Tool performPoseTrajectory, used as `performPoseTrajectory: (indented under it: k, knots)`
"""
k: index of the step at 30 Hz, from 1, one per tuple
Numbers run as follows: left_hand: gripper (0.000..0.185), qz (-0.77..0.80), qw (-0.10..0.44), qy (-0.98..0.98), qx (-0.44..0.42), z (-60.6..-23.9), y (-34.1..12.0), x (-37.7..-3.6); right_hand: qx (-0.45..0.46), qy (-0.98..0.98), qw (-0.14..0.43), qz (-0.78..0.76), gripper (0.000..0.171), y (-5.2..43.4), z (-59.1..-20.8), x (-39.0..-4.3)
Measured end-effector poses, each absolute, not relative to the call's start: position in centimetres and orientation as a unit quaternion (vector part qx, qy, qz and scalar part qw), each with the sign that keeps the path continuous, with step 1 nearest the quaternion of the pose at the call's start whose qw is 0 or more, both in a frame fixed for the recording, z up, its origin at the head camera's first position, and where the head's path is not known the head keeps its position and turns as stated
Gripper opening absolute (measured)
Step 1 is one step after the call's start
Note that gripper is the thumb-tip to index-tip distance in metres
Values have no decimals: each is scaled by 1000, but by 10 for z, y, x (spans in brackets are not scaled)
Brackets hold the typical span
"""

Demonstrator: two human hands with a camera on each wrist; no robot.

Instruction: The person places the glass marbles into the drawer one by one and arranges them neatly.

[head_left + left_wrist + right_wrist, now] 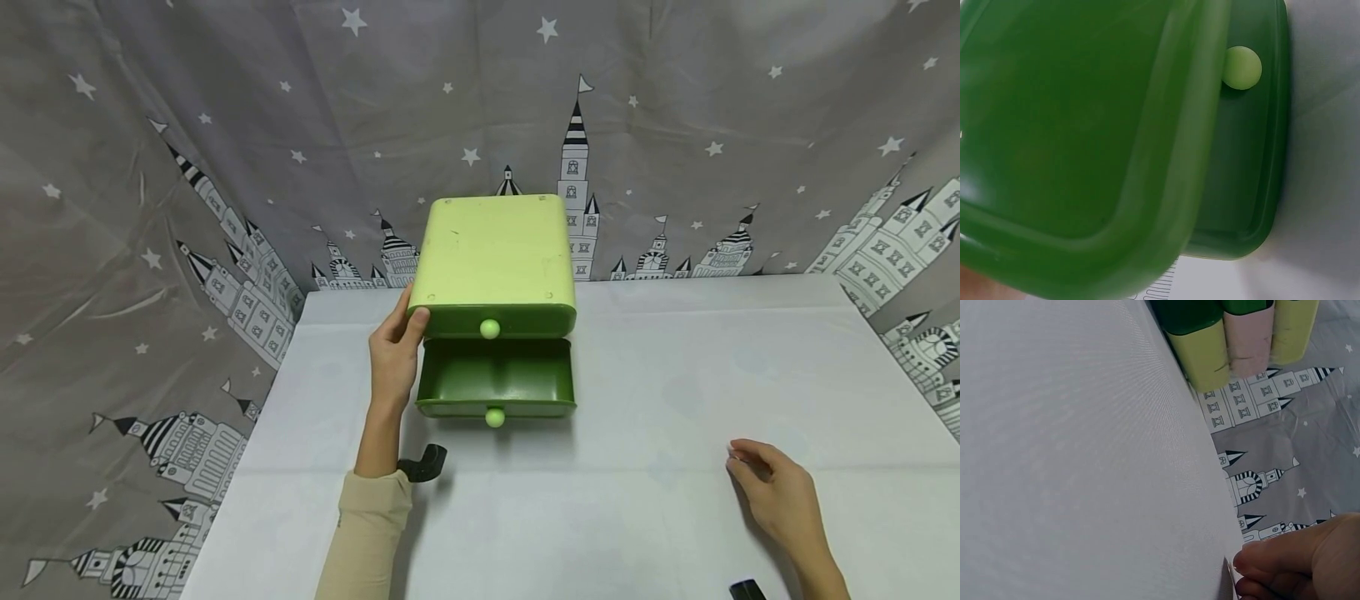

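Note:
A small green chest of drawers [491, 250] stands toward the back of the white table. Its lower drawer [495, 375] is pulled out, and nothing shows inside; the top drawer front [450, 321] looks closed. My left hand [393, 358] grips the chest's left side, thumb at the front corner and the other fingers mostly hidden behind. In the left wrist view, green panels and a pale round knob [1242, 67] fill most of the picture. At the table's right, my right hand [780, 496] is loosely curled, thumb and forefinger tips close together; no held thing plainly shows.
The white table [660, 392] meets a grey cloth [465, 100] printed with castles and stars behind and at both sides. A black wrist-camera part [423, 464] sticks out beside my left wrist, another [747, 590] by my right. Pink casing [1250, 337] shows between the chest's pale-green tiers.

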State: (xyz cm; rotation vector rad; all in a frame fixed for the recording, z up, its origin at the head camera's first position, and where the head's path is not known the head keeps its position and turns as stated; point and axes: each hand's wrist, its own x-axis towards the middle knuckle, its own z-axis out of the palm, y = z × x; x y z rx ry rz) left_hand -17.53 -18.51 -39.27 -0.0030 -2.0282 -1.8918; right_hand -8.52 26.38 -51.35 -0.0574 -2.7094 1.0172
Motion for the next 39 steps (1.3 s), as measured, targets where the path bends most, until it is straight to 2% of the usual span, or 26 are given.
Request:
performPoseTrajectory:
  k: [12, 26, 30, 39]
  knots:
    - [50, -671, 183, -719, -6, -392, -185, -176, -54, -893, 190, 404, 18, 261, -509, -88]
    - [49, -673, 179, -717, -4, -393, -186, -177, -79, -839, 150, 518, 24, 252, -495, -89]
    - [49, -680, 181, -710, -4, -406, -190, -184, -77, -837, 150, 521, 24, 249, -491, -88]
    - [51, -682, 196, -705, -10, -421, -195, -191, -22, -835, 160, 526, 24, 232, -476, -85]
